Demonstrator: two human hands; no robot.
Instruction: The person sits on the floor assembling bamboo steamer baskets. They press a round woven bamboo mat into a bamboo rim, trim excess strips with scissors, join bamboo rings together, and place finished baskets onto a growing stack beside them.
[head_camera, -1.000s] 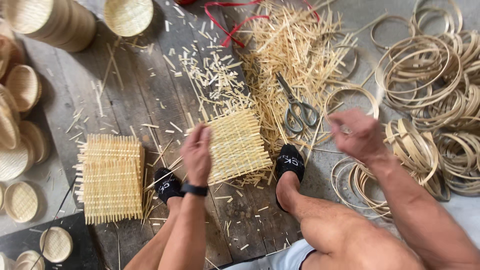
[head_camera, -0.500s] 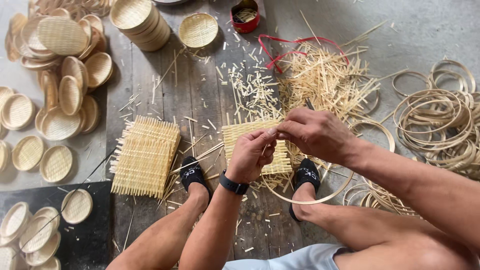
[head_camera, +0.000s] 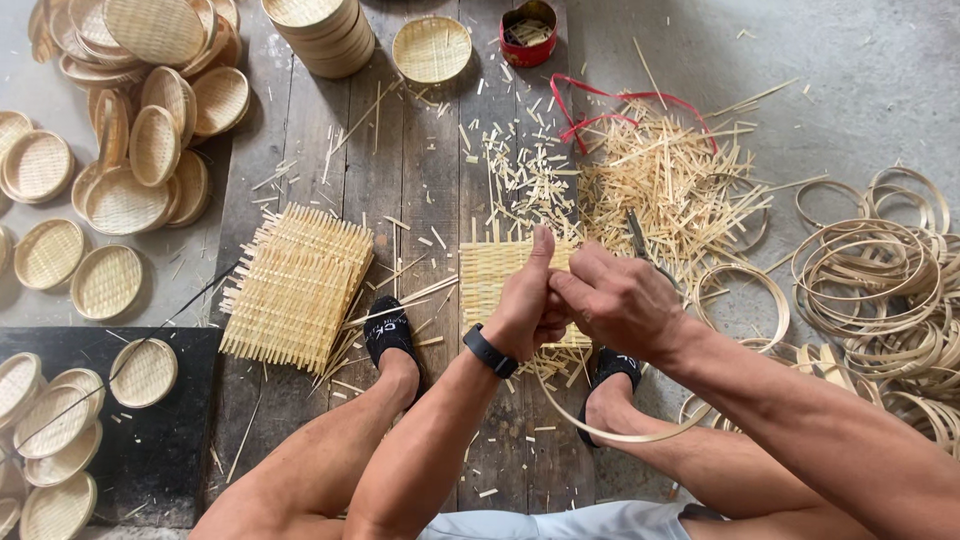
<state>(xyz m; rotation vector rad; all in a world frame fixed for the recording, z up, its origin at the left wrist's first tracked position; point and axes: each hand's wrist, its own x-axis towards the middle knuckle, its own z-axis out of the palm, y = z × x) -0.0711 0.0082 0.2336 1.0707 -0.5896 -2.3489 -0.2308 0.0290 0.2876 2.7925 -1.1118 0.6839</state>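
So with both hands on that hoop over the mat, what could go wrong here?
The thin bamboo hoop, bent between the left hand and right hand, could spring loose or crack. The woven mat has bristly cut ends that may prick fingers. Scissors lie half buried in the splints close by.

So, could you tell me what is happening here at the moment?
A person sits on a wooden plank floor, working with bamboo. Both hands meet over a woven bamboo mat: the left hand and right hand together grip a thin bamboo hoop that curves down by the right foot. A stack of woven mats lies to the left, finished round trays beyond it, loose hoops to the right.
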